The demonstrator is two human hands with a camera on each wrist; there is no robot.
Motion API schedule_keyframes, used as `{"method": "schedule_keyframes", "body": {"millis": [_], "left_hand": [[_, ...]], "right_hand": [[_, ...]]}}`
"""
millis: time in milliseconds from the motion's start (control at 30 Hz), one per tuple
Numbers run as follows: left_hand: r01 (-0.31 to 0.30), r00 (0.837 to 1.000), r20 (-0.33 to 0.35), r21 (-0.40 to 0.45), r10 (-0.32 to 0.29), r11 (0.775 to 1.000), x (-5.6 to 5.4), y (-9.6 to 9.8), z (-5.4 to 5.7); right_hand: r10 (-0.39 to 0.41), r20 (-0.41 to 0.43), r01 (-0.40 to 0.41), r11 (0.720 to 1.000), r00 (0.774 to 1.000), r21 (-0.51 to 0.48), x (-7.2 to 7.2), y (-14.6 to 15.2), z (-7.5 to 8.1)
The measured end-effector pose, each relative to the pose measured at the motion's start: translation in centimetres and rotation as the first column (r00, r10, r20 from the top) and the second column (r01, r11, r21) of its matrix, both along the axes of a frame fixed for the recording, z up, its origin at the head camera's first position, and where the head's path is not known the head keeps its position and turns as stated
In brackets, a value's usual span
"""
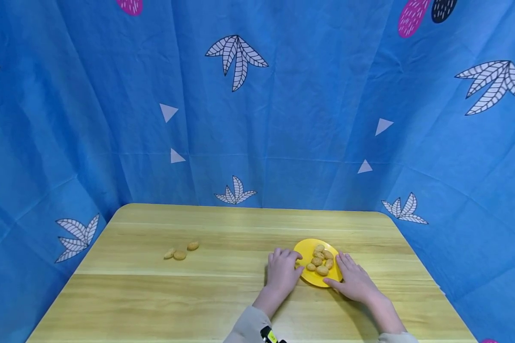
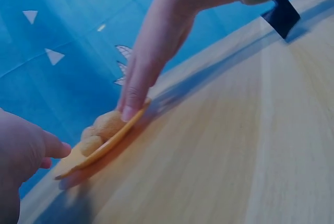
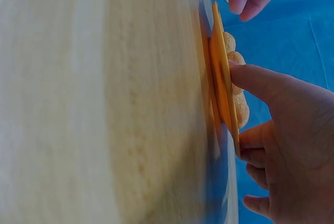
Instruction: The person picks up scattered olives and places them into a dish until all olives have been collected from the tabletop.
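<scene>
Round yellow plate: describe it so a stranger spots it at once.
On the light wooden table, before the blue leaf-patterned cloth, look right of centre, between the person's left hand and right hand. There sits the round yellow plate, bearing a cluster of tan, nut-like lumps. Unlike the three loose tan lumps at the table's left, it is a smooth, bright yellow disc.

Just beyond the fingertips of the left hand (image 2: 23, 153) was an orange plate (image 2: 104, 150) with lumpy tan pieces (image 2: 108, 125) on it. Across the plate from that hand, the right hand (image 2: 151, 59) slanted down, fingertips at the rim, with a blue cloth (image 2: 68, 72) behind it
</scene>
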State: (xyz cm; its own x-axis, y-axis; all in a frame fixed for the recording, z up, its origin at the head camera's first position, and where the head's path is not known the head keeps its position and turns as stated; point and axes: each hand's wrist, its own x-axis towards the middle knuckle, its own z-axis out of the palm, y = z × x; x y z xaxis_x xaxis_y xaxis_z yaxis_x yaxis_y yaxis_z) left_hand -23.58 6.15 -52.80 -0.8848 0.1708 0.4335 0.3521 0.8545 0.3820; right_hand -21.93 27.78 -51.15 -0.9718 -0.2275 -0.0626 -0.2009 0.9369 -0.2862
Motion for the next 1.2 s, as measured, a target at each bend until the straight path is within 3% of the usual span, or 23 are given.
{"method": "schedule_keyframes", "body": {"millis": [267, 600, 1200], "left_hand": [[-0.049, 0.999, -0.003, 0.101, 0.05, 0.994, -0.1, -2.0, 0.8], [-0.127, 0.992, 0.011, 0.213, 0.128, 0.969, -0.6, -5.2, 2.0], [-0.283, 0.959, 0.071, 0.334, 0.276, 0.899, -1.9, -10.8, 2.5]], "right_hand": [[-0.001, 0.004, 0.001, 1.0, 1.0, -0.003, 0.0, 0.1, 0.1], [0.003, -0.002, -0.003, 1.0, 1.0, 0.0, 0.1, 0.1, 0.1], [0.002, 0.001, -0.002, 1.0, 1.0, -0.008, 0.0, 0.0, 0.1]]}}
